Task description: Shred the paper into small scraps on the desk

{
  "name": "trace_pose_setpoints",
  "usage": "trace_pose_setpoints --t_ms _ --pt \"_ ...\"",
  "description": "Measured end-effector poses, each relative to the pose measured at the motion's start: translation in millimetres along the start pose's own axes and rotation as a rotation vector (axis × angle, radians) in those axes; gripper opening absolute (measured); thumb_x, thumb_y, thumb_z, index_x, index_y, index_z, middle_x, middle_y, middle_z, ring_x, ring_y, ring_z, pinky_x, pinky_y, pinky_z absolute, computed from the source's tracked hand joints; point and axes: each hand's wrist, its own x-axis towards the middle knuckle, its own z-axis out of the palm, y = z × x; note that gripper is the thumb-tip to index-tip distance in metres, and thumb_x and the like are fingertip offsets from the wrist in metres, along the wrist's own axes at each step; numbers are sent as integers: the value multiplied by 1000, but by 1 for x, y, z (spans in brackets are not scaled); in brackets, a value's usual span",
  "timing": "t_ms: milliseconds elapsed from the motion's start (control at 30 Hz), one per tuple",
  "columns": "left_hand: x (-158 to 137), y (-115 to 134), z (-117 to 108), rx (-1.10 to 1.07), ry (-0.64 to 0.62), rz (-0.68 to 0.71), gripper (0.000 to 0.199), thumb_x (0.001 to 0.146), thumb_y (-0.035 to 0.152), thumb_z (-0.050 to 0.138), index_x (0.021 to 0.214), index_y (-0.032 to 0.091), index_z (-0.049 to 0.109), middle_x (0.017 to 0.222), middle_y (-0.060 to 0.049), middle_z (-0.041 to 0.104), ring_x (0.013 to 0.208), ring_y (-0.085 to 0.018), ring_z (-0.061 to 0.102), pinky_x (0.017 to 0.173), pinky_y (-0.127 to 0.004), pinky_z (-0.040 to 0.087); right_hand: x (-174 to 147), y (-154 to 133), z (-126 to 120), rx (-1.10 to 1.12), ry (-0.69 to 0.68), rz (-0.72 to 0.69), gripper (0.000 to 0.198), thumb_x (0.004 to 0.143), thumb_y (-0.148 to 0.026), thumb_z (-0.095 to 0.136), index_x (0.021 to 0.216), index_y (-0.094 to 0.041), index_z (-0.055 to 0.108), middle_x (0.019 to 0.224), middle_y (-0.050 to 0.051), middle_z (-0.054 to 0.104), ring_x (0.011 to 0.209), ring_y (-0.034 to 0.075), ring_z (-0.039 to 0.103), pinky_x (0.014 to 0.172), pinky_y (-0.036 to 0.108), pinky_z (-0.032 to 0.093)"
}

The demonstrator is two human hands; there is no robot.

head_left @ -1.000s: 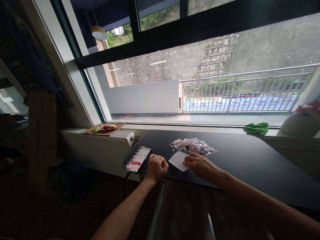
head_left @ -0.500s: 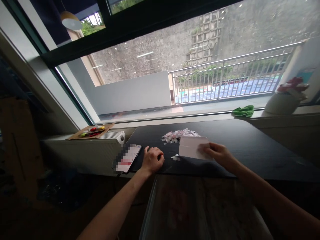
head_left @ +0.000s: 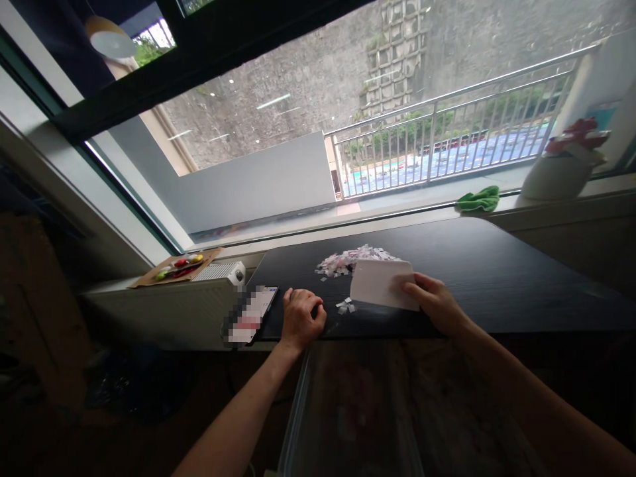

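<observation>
Flatter a second ago, the white rectangular card, pinched by the right hand, tilts up between the pale paper-scrap heap and the front edge of the black tabletop (left hand loosely clenched there).

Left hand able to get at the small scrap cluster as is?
Probably yes: the left hand is close beside the small scrap cluster, nothing visible between them; the white card in the right hand is to its right.

One head camera looks forward and downward, across the near, long black wood-grained table to the wide dark-framed glass window.
</observation>
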Motion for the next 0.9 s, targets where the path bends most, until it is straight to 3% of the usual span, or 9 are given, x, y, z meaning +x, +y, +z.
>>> trace_pose_setpoints --t_ms 200,400,600,900 --pt "0 0 0 -2 12 2 10 77 18 54 72 22 63 79 -2 65 90 -22 58 106 -48 29 -2 -1 3 -120 95 -48 28 68 -32 60 86 -15 74 81 5 76 71 20 68 67 31 54" --pt "1 0 -1 6 -11 -3 11 77 18 54 73 22 64 80 -3 66 90 -22 58 105 -48 30 -1 0 4 -141 -2 -94 31 67 -36 63 88 -16 74 83 6 76 74 22 69 70 34 55" --pt "1 0 -1 12 -12 2 12 77 18 54 72 23 64 80 -3 66 90 -23 58 105 -47 31 0 4 3 -158 61 -102 35 69 -38 64 93 -15 74 87 7 76 75 22 68 68 33 55" --pt "1 0 0 14 -1 0 12 77 19 54 71 22 64 79 -4 66 90 -23 59 104 -48 31 -3 2 2 -142 102 -67 30 69 -34 60 86 -15 74 77 4 74 66 19 66 60 29 53"
